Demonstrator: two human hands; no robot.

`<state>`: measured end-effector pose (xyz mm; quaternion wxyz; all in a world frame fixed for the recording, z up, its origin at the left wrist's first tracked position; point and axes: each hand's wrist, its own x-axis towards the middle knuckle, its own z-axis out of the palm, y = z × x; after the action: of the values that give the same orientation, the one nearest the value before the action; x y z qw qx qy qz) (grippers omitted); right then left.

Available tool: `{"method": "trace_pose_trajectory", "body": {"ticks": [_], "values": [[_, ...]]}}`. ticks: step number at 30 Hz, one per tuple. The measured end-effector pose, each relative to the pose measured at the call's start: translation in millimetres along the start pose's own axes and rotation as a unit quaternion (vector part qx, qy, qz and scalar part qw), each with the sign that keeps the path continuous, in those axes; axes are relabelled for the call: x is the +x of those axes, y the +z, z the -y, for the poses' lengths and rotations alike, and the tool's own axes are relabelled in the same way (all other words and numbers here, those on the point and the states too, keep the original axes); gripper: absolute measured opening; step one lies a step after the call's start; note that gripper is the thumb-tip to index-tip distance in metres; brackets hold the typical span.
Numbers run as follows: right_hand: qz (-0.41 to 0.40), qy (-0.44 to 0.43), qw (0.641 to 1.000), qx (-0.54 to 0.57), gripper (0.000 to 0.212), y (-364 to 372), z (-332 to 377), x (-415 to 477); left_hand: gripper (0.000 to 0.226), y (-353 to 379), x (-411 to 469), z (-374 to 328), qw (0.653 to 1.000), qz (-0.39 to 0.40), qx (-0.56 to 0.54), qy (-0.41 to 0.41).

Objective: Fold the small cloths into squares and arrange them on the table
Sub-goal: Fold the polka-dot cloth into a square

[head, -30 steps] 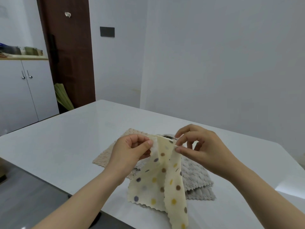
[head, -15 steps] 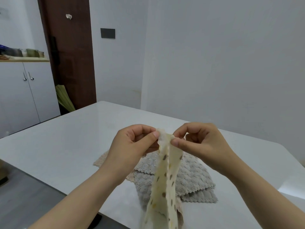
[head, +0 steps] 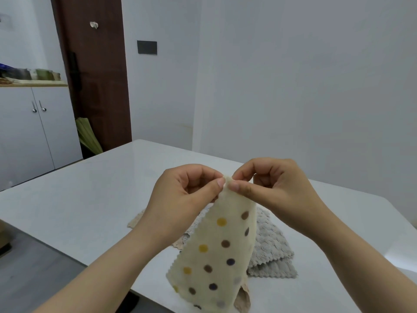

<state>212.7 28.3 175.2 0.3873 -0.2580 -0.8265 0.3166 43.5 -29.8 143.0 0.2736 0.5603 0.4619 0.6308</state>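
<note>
1. Evidently the dotted cloth (head: 216, 251) is held up in the air so that it can hang free and its edges can be matched. Its top is gathered to a point between the two hands, and the rest fans downward toward the near edge of the tabletop (head: 90, 199).
2. The left hand (head: 180, 195) pinches that top point between thumb and forefinger, with the other fingers curled in.
3. The right hand (head: 277, 193) pinches the same spot in the same way. It sits just beside the left, and the thumb tips nearly meet. My guess is that two corners are being brought together here as the start of a fold.
4. Whether the cloth's zigzag lower edge touches the tabletop cannot be told. A tan flap shows under it, but I cannot say if that is its back or another piece.
5. Behind it, the grey cloths (head: 270, 247) lie overlapped in a loose heap on the tabletop. A beige cloth (head: 137, 220) pokes out from beneath them to the left. None is set out as a separate square, so the task looks barely begun.
6. Next, the pinched corners probably need to stay aligned while the cloth is lowered flat, since soft fabric could slip askew.
</note>
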Motion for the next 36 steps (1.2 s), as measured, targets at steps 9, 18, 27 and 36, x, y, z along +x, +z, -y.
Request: {"method": "trace_pose_trajectory", "body": {"ticks": [9, 18, 27, 36], "values": [[0.016, 0.029, 0.999, -0.017, 0.012, -3.0, 4.7, 0.7, 0.007, -1.1, -0.7, -2.0, 1.0, 0.004, 0.014, 0.02], [0.014, 0.037, 0.999, -0.016, 0.013, -3.2, 3.2, 2.2, 0.01, -3.8, -1.7, -7.2, 0.999, 0.021, 0.017, 0.024], [0.021, 0.037, 0.999, -0.031, 0.012, -1.0, 6.2, 1.8, 0.007, -6.3, -2.6, -9.6, 0.999, 0.015, 0.04, 0.0], [0.027, 0.037, 0.998, -0.045, 0.012, 0.4, 8.7, 1.4, 0.012, -7.5, -0.6, -9.4, 0.998, 0.013, 0.054, 0.015]]}}
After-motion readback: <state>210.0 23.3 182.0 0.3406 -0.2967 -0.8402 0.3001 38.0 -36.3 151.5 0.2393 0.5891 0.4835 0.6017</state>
